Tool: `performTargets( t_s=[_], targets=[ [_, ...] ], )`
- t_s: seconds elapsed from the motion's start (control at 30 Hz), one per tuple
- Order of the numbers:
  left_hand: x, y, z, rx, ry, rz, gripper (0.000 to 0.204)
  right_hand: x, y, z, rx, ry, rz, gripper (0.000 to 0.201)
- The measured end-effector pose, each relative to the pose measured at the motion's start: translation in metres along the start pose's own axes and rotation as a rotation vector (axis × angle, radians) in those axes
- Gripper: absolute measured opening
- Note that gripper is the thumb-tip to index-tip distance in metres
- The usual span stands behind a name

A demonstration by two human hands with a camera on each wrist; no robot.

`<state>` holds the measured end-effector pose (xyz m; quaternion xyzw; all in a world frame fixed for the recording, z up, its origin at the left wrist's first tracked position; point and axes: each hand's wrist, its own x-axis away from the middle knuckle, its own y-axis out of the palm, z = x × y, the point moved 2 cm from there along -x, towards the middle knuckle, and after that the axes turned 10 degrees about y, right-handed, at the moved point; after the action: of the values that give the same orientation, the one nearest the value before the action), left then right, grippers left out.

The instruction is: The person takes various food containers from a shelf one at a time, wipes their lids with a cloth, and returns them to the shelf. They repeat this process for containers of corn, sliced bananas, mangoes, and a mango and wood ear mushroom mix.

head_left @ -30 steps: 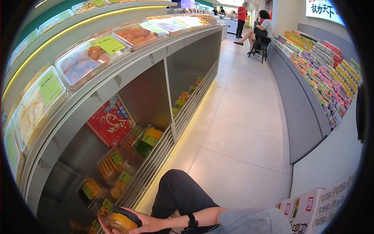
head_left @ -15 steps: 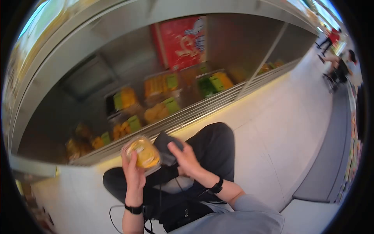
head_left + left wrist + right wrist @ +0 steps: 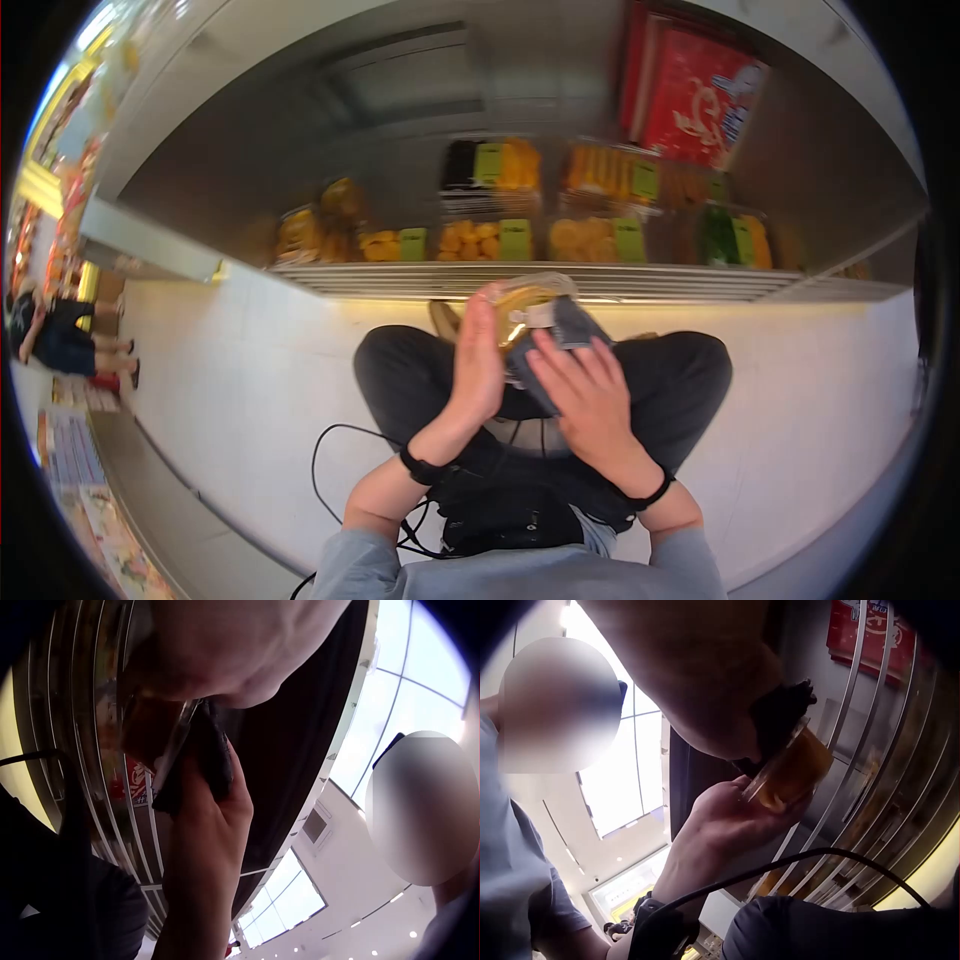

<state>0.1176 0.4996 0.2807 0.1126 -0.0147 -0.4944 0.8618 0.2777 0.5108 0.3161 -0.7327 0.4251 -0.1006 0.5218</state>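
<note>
In the head view my left hand holds a clear plastic box of yellow fruit by its left side. A dark grey cloth lies against the lid, with my right hand holding it there, fingers spread over it. A pale label shows on the lid beside the fingertips. From the right wrist view, the left palm supports the box from below, and the bunched cloth covers its upper side. The left wrist view shows the cloth in the right hand, close against the box.
A low metal shelf with a slatted front edge stands ahead, bearing several packs of cut fruit with green labels. A red printed box leans at its back right. Crossed legs and a black cable lie beneath the hands.
The head view has swung round to face the shelf. The box came up between the hands, and the cloth moved from beside the box onto its lid.
</note>
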Motion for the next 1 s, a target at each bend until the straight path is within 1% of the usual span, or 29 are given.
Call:
performTargets(
  t_s=[0.03,0.1,0.13,0.17,0.23,0.27,0.3,0.33,0.37,0.43,0.5,0.53,0.57,0.63,0.67,0.73,0.77,0.83,0.87,0.9,0.97,1.0],
  targets=[
    [0.003,0.004,0.001,0.000,-0.008,-0.009,0.046,-0.003,0.000,0.001,0.013,0.050,0.018,0.054],
    [0.008,0.010,-0.008,-0.184,0.056,-0.042,0.046,-0.014,0.005,-0.001,0.009,0.125,0.106,0.062],
    [0.011,0.015,-0.013,-0.028,-0.013,-0.025,0.046,-0.019,0.004,-0.008,0.014,0.120,0.099,0.064],
    [0.011,0.019,-0.015,0.129,-0.069,-0.006,0.047,-0.022,0.000,-0.015,0.018,0.106,0.093,0.065],
    [0.003,0.013,-0.012,0.040,0.018,-0.010,0.047,-0.018,0.007,-0.012,0.033,0.048,0.068,0.067],
    [0.000,0.009,-0.003,-0.028,0.055,-0.013,0.048,-0.013,0.003,-0.011,0.013,-0.001,0.006,0.065],
    [-0.002,0.002,-0.003,0.039,0.039,0.009,0.048,-0.010,-0.004,-0.014,0.003,-0.051,-0.064,0.059],
    [-0.003,-0.002,-0.005,0.007,0.066,0.011,0.048,-0.001,0.003,-0.004,0.036,-0.127,-0.080,0.055],
    [-0.003,-0.006,-0.007,-0.023,0.090,0.009,0.048,0.001,0.000,0.001,0.023,-0.146,-0.090,0.054],
    [0.001,-0.004,0.001,-0.163,0.122,-0.023,0.048,-0.005,-0.002,0.016,0.066,-0.103,-0.005,0.053],
    [0.004,0.006,0.002,-0.170,0.118,-0.064,0.048,-0.018,0.003,0.022,0.070,-0.018,0.100,0.051],
    [0.005,0.012,0.000,-0.106,0.087,-0.078,0.049,-0.023,0.001,0.014,0.057,-0.014,0.099,0.050],
    [0.005,0.015,-0.002,-0.050,0.058,-0.070,0.050,-0.026,0.004,0.007,0.041,-0.052,0.105,0.048],
    [0.002,0.013,-0.001,0.028,0.042,-0.032,0.049,-0.023,0.005,-0.006,0.049,-0.096,0.100,0.047],
    [-0.001,0.009,0.000,0.025,0.052,-0.030,0.049,-0.019,0.003,-0.004,0.046,-0.103,0.107,0.047],
    [-0.004,-0.001,-0.001,0.223,0.013,-0.003,0.047,-0.006,-0.002,0.000,0.031,-0.204,-0.089,0.046],
    [-0.004,-0.005,0.000,0.225,0.013,0.001,0.047,-0.002,-0.007,0.004,0.031,-0.207,-0.092,0.046],
    [-0.005,-0.009,-0.001,0.090,0.097,0.044,0.046,0.005,-0.015,0.019,0.040,-0.126,-0.140,0.045],
    [-0.005,-0.008,-0.001,0.123,0.064,0.062,0.046,0.004,-0.021,0.025,-0.031,-0.044,-0.055,0.049],
    [-0.003,-0.007,-0.002,0.241,0.010,0.060,0.046,0.003,-0.027,0.028,-0.105,0.059,0.078,0.046],
    [-0.001,-0.003,0.002,0.336,-0.080,0.035,0.048,0.005,-0.016,0.055,-0.588,0.469,0.223,0.039],
    [0.001,0.001,0.002,0.367,-0.099,0.001,0.049,0.003,-0.013,0.058,-0.718,0.602,0.263,0.034]
  ],
)
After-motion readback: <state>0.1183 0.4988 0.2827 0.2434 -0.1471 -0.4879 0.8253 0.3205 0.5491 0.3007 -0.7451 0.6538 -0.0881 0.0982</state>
